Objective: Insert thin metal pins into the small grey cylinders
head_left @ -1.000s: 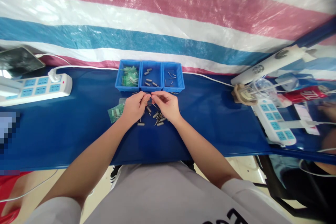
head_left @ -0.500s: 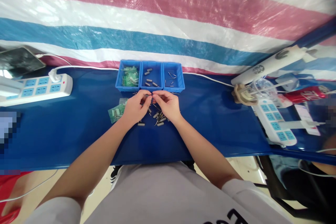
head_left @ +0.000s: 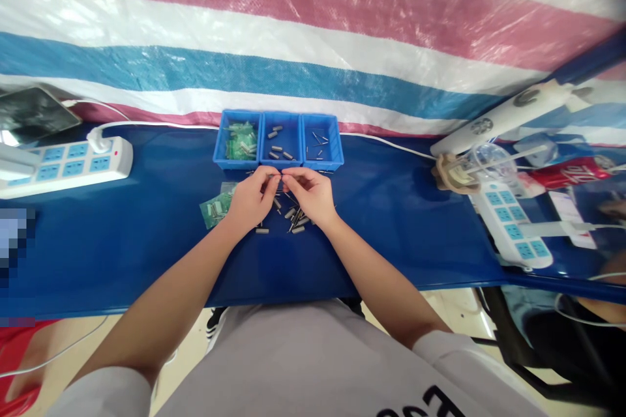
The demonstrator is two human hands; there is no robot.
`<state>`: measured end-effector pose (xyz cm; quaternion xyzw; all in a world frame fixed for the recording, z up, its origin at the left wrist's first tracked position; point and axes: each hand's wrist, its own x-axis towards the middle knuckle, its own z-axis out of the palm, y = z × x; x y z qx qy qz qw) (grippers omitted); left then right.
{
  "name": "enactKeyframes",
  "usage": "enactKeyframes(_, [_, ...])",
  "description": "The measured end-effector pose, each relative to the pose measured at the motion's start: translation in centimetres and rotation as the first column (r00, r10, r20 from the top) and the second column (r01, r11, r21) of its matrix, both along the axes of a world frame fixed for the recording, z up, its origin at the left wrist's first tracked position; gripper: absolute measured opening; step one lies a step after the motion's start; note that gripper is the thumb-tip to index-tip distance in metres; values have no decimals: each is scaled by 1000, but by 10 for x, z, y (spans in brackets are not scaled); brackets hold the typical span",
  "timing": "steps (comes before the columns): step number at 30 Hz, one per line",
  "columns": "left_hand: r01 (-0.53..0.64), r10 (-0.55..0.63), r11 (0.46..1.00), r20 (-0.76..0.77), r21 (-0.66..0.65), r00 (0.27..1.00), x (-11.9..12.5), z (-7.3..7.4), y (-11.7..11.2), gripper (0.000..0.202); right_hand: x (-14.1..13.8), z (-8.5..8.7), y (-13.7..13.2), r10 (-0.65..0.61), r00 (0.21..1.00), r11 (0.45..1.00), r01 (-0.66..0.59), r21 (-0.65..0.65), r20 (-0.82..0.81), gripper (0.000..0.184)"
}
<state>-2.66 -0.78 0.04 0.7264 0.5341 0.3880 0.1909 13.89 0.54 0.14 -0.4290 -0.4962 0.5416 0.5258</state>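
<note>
Left hand (head_left: 253, 199) and right hand (head_left: 313, 197) pinch their fingers (head_left: 270, 189) closed (on what, I cannot tell); pins (head_left: 295, 220), slanting toward seven o'clock, lie at five, nearer the right.

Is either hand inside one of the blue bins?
No, the left hand and right hand are close together over the table, in front of the three blue bins.

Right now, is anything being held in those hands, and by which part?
That cannot be told: the left hand and right hand have fingertips close together, hiding any small piece between.
</note>
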Motion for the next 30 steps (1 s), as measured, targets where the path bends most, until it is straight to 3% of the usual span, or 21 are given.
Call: enactKeyframes(30, [14,-14,999,-6,40,1000,0,1,0,20,-1,-6,0,21,1000,999,-21,27,5,33])
